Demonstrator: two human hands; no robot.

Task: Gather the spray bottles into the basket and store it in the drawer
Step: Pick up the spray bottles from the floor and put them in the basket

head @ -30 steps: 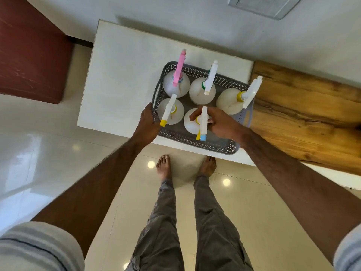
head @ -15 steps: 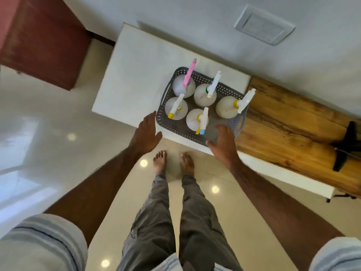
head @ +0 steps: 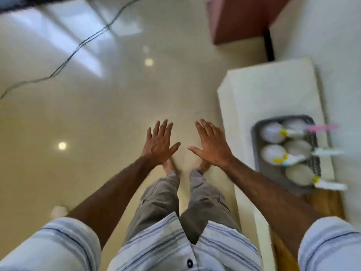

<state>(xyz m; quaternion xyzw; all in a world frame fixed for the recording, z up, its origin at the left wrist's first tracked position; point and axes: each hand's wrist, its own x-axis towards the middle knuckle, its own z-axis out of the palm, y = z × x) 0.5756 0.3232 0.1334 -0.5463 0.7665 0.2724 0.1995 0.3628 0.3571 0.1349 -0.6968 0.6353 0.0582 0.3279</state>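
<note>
A grey perforated basket (head: 256, 145) stands on the white cabinet top (head: 259, 98) at the right of the view. Several white spray bottles (head: 272, 132) stand in it, their nozzles pink, white, yellow and blue. My left hand (head: 159, 143) and my right hand (head: 212, 144) hover flat over the floor in front of me, fingers spread, holding nothing. Both hands are well to the left of the basket. No drawer shows in this blurred frame.
Glossy cream floor tiles (head: 97, 124) fill the left and middle. A black cable (head: 78, 49) runs across the floor at upper left. A dark red cabinet (head: 238, 18) stands at the top. A wooden surface (head: 326, 202) adjoins the white top at lower right.
My view has swung left, so the basket now sits at the right edge. Both hands left the basket and now hover open over the floor.
</note>
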